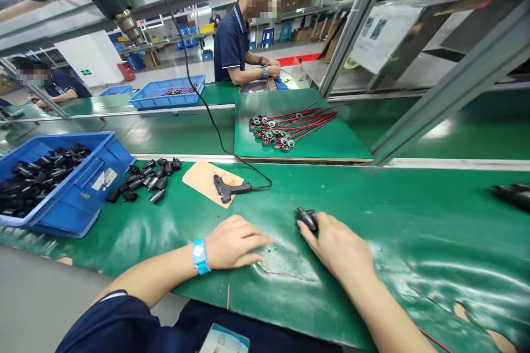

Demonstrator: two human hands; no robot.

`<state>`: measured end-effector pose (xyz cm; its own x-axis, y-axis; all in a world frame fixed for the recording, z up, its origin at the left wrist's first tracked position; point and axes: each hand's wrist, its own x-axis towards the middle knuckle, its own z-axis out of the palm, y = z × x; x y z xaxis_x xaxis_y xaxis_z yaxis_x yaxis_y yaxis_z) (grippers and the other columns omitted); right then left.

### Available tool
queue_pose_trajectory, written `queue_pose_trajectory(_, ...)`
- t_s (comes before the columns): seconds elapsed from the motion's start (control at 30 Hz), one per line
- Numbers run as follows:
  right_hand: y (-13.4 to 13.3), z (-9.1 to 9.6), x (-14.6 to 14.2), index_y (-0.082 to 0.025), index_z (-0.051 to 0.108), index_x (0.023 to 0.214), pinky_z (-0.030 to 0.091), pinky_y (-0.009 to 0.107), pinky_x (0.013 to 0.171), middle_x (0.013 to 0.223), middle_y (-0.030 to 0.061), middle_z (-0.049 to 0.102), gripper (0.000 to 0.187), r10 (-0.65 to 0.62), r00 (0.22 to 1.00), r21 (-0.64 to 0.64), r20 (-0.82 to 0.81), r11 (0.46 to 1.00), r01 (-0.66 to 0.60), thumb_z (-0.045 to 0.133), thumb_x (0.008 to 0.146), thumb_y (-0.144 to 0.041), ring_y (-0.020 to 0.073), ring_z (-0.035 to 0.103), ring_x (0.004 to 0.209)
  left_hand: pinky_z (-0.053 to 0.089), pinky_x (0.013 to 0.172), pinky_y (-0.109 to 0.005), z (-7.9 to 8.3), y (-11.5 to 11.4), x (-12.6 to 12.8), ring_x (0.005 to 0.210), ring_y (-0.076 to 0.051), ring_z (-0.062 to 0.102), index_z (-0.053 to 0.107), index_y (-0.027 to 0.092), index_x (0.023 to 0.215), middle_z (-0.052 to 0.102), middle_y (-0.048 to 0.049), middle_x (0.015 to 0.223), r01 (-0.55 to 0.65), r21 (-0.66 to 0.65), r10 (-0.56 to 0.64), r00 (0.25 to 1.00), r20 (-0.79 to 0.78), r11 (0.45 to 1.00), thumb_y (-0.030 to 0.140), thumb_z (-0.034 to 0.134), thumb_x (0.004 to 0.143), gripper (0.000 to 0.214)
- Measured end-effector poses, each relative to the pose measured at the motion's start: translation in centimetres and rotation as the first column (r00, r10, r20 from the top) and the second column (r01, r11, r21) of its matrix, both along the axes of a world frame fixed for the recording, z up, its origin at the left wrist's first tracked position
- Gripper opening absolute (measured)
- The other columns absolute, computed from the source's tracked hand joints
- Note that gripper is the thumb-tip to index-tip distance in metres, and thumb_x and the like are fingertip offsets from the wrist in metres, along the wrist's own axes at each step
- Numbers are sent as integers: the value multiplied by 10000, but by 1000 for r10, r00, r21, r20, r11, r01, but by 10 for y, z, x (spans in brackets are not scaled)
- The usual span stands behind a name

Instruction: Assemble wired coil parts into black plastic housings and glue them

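My right hand [335, 245] rests on the green table mat [372, 204], fingers closed round a small black plastic part [307, 218] that sticks out at the fingertips. My left hand [234, 242] lies just left of it, knuckles up, fingers curled loosely on the mat with nothing visible in them; a blue wristband [200, 256] sits on that wrist. A black glue gun [227, 187] lies on a tan card [207, 179] beyond the left hand, its cable running up and away.
A blue bin [83, 193] of black parts stands at the left, with several loose black parts [147, 179] beside it. A green board [331, 146] carries red-wired coils [277, 132]. Two other people work at the far benches. The mat is torn near the front edge.
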<state>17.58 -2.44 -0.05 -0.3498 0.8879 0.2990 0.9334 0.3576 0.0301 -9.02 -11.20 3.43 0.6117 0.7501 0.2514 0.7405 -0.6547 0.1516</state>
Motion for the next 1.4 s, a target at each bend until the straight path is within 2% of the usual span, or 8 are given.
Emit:
queue_pose_trajectory(0.17, 35, 0, 41, -172, 607, 848, 174, 294, 496, 733, 103, 680, 366, -220, 975, 33, -13, 975, 220, 550, 956, -517, 243, 617, 611, 486, 817, -437, 30, -13, -91, 954, -329, 662, 662, 129, 1106, 717, -190, 1017, -570, 197, 582, 813, -3, 797, 451, 439, 1015, 402)
queue_pose_trajectory(0.3, 43, 11, 55, -146, 663, 889, 304, 315, 576, 798, 145, 690, 451, -240, 969, 79, -54, 967, 244, 559, 935, -582, 282, 622, 738, 493, 647, -448, 22, -38, -178, 862, -403, 663, 604, 107, 1210, 671, -216, 1024, -837, 339, 896, 351, -271, 430, 582, 311, 988, 600)
queue_pose_trajectory(0.5, 72, 45, 18, -206, 701, 1052, 420, 363, 875, 1005, 99, 731, 342, 23, 980, 90, -196, 996, -6, 510, 997, -484, 259, 624, 966, 555, 760, -445, -16, -62, -211, 881, -348, 690, 554, 170, 1250, 670, -148, 970, -863, 154, 876, 474, -85, 482, 536, 322, 978, 512)
queue_pose_trajectory(0.57, 101, 52, -4, -215, 681, 1145, 409, 366, 950, 1129, 93, 726, 304, 106, 965, 69, -240, 993, -92, 510, 1006, -423, 259, 610, 1079, 558, 731, -410, -11, -62, -190, 846, -307, 684, 576, 223, 1232, 659, -97, 955, -851, 83, 849, 524, 59, 519, 582, 403, 951, 488)
queue_pose_trajectory(0.73, 181, 55, -45, -157, 511, 1423, 368, 459, 1069, 1398, 163, 600, 590, 144, 937, 31, -319, 989, -141, 644, 926, -448, 317, 496, 1301, 533, 573, -309, 9, -38, -105, 636, -204, 629, 663, 305, 1128, 623, 6, 741, -549, -79, 545, 783, 298, 832, 544, 634, 890, 338)
queue_pose_trajectory(0.9, 204, 48, -55, -176, 650, 1186, 365, 523, 1093, 1340, 118, 597, 474, 154, 946, -11, -286, 986, -164, 712, 863, -517, 310, 499, 1291, 589, 608, -337, -6, -5, -40, 697, -220, 667, 658, 273, 994, 661, -34, 784, -194, -137, 230, 913, 337, 971, 410, 638, 916, 159)
queue_pose_trajectory(1.1, 193, 47, -57, -158, 660, 1103, 478, 485, 994, 1137, 71, 668, 343, 189, 944, -32, -271, 978, -205, 636, 950, -464, 234, 627, 1076, 620, 875, -360, -40, 6, -27, 1070, -248, 716, 567, 293, 1163, 706, -100, 1214, -18, -175, 100, 876, 473, 984, 345, 565, 969, 201)
queue_pose_trajectory(1.4, 52, 63, -83, -188, 648, 1074, 501, 303, 799, 963, 63, 701, 297, 549, 706, 13, -448, 793, -609, 695, 918, -436, 188, 636, 866, 481, 682, -282, 1, 1, -32, 676, -157, 570, 555, 176, 1095, 593, 9, 724, -63, -707, 650, 460, 606, 704, 501, 534, 963, 352)
